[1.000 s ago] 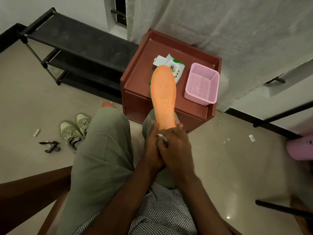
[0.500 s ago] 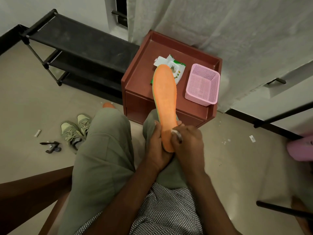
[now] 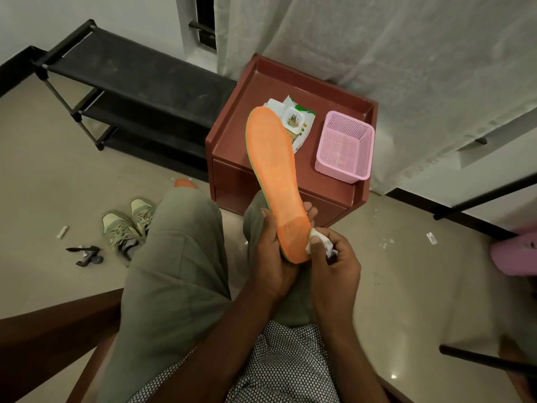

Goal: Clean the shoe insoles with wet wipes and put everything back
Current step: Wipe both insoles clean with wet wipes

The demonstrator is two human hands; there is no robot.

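An orange insole (image 3: pixel 274 170) stands tilted above my knees, toe end pointing away over the brown cabinet. My left hand (image 3: pixel 271 257) grips its heel end from the left. My right hand (image 3: pixel 334 258) pinches a crumpled white wet wipe (image 3: pixel 318 241) against the heel's right edge. A white and green wet wipes pack (image 3: pixel 293 120) lies on the cabinet top, partly hidden behind the insole's toe. A pair of green shoes (image 3: pixel 128 223) sits on the floor at the left. The tip of a second orange insole (image 3: pixel 184 183) shows beyond my left knee.
A pink mesh basket (image 3: pixel 344 146) stands on the brown cabinet (image 3: pixel 241 132). A black shoe rack (image 3: pixel 130 80) is at the left. A small black tool (image 3: pixel 85 254) and white scraps lie on the floor. White curtain hangs behind; a pink object (image 3: pixel 514 255) is at the right edge.
My right hand with the wipe has moved from the insole's heel face out to its right edge. The insole's heel end is now uncovered and tilted a little more to the left.
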